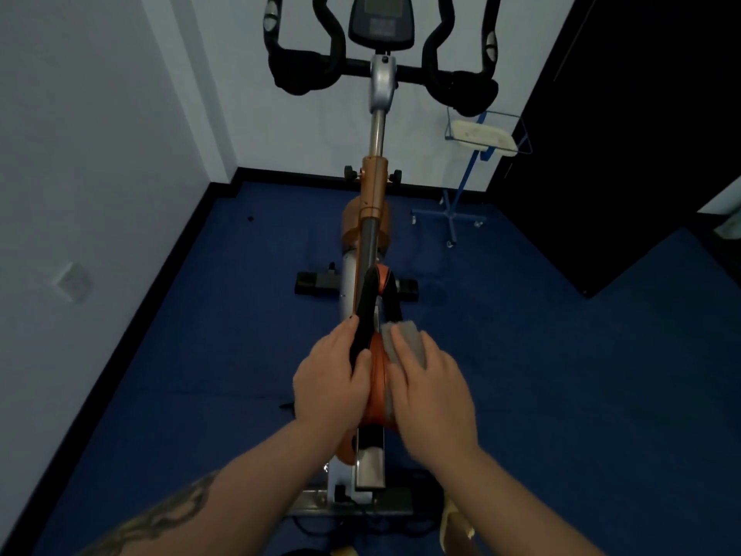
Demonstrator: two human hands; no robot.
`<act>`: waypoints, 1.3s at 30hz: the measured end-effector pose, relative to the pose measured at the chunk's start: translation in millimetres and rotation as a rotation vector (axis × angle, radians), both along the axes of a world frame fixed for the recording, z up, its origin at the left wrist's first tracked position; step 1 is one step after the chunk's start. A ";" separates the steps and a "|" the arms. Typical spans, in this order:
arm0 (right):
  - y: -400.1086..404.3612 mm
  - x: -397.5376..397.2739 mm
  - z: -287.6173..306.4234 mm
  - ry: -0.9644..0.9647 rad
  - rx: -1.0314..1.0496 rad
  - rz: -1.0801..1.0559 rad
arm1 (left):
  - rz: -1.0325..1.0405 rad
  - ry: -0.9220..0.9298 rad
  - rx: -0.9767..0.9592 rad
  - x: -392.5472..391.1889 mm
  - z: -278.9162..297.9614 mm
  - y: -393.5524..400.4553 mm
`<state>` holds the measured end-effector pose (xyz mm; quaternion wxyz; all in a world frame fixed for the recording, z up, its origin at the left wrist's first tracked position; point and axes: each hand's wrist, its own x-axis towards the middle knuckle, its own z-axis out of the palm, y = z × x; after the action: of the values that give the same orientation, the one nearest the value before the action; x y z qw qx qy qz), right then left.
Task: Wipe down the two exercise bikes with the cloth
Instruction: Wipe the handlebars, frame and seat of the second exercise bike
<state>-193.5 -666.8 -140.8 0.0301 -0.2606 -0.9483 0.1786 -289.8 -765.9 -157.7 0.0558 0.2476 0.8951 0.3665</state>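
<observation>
1. My left hand (331, 381) grips the black nose of the saddle (363, 319), fingers curled round its left edge and thumb against it.
2. My right hand (431, 389) lies flat, fingers straight, pressing the grey cloth (405, 341) onto the saddle's orange right side.
3. The exercise bike (373, 186) stands straight before me on the blue floor (168, 355), its black handlebars (304, 70) and console (381, 22) towards the white wall.
4. A blue wheeled stand (477, 170) carrying a pale tray stands to the bike's right, near the dark door.
</observation>
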 end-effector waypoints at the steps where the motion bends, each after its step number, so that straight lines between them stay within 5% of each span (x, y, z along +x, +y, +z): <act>1: -3.7 12.2 0.3 -0.009 0.003 0.019 | 0.002 0.004 0.002 0.2 -1.9 -0.6; 8: 27.7 -30.0 -3.9 0.023 -0.202 0.011 | 0.011 0.039 0.028 1.7 -2.3 0.4; 14: 11.5 10.3 0.3 -0.049 -0.043 0.132 | 0.052 0.052 0.046 4.0 -2.9 0.7; 19: 42.3 -41.4 -5.3 -0.002 -0.283 0.133 | 0.070 0.057 0.039 5.5 -0.1 1.5; 24: 36.8 10.6 4.4 0.003 -0.334 0.275 | 0.129 0.059 0.056 9.2 -0.2 1.3; 28: 56.5 -32.3 -5.4 -0.025 -0.388 0.248 | 0.152 0.070 0.073 10.7 -1.3 1.2; 35: 70.1 -13.2 1.7 -0.034 -0.409 0.465 | 0.303 0.176 0.028 19.0 4.7 8.0; 39: 80.3 -63.0 -11.8 -0.019 -0.493 0.406 | 0.551 0.178 -0.085 32.9 4.1 21.0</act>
<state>-256.6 -586.5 -152.6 -0.0792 -0.0671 -0.9094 0.4027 -257.0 -744.9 -153.7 -0.1144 0.0238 0.9446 0.3067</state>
